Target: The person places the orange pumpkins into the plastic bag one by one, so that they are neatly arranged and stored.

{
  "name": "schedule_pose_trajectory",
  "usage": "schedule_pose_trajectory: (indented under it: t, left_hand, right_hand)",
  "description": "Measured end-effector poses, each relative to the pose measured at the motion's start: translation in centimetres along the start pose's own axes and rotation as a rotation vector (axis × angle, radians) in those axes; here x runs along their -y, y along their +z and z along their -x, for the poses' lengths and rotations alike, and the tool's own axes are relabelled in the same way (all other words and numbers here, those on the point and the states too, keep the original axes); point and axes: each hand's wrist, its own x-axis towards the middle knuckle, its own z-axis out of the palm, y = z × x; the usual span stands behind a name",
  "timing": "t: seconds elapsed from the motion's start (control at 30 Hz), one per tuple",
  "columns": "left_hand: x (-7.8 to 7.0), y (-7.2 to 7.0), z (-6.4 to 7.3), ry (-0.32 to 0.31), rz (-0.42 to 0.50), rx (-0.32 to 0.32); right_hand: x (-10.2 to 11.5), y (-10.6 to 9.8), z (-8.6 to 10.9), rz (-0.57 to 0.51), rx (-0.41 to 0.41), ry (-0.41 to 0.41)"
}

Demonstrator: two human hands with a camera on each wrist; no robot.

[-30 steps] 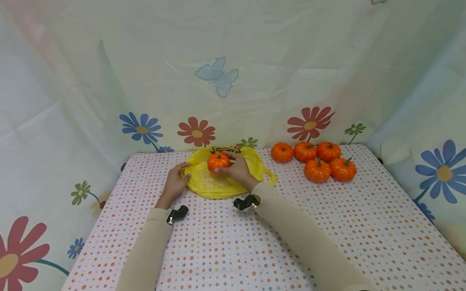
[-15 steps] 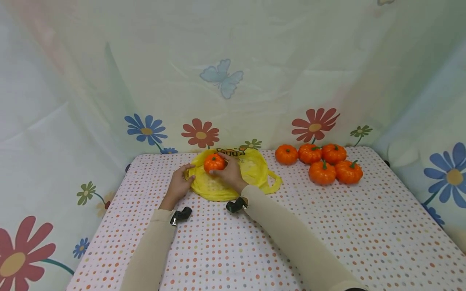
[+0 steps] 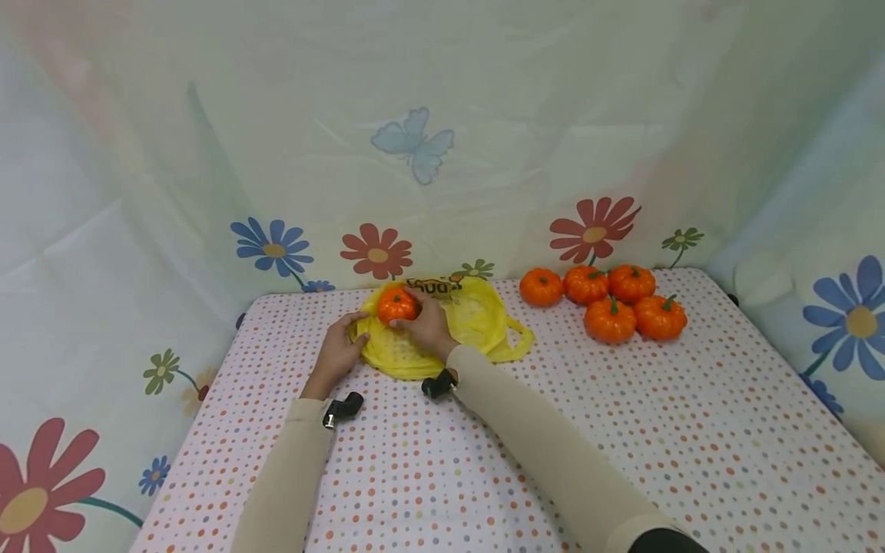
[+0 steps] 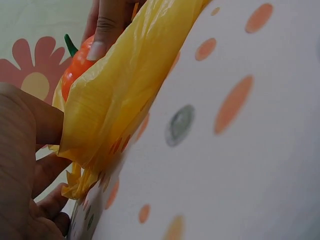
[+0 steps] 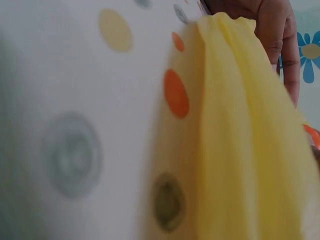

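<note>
A yellow plastic bag (image 3: 477, 322) with dark print lies spread on the table, its mouth gaping. My left hand (image 3: 340, 349) pinches the bag's left edge; in the left wrist view the thumb goes inside the rim, with the other fingers outside. My right hand (image 3: 430, 326) grips a small orange toy pumpkin (image 3: 397, 306) with a green stem (image 4: 71, 45), at the left part of the bag's opening. The bag's near wall covers the pumpkin's lower side in the left wrist view. Only a sliver of orange shows at the right wrist view's edge.
Several more orange pumpkins (image 3: 611, 321) sit grouped at the back right of the dotted table (image 3: 622, 430). The bag's handle loop (image 3: 522, 342) trails out to the right. A flowered cloth backdrop (image 3: 415, 192) hangs behind the table.
My right hand has carried the pumpkin leftward over the bag, toward the left hand. The left hand stays at the bag's left edge. The grouped pumpkins have not been touched.
</note>
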Motion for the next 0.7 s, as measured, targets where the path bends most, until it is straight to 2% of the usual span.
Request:
schedule_pose_trajectory:
  t: [0.4,0.7]
  left_hand:
    - [0.26,-0.03,-0.18,0.004,-0.002,0.004]
    - [0.14,-0.02,-0.1,0.002,0.012,0.008]
  right_hand:
    - [0.34,0.44,-0.27,0.065,0.018,0.028]
    - [0.21,0.73,-0.31,0.113,0.013,-0.001]
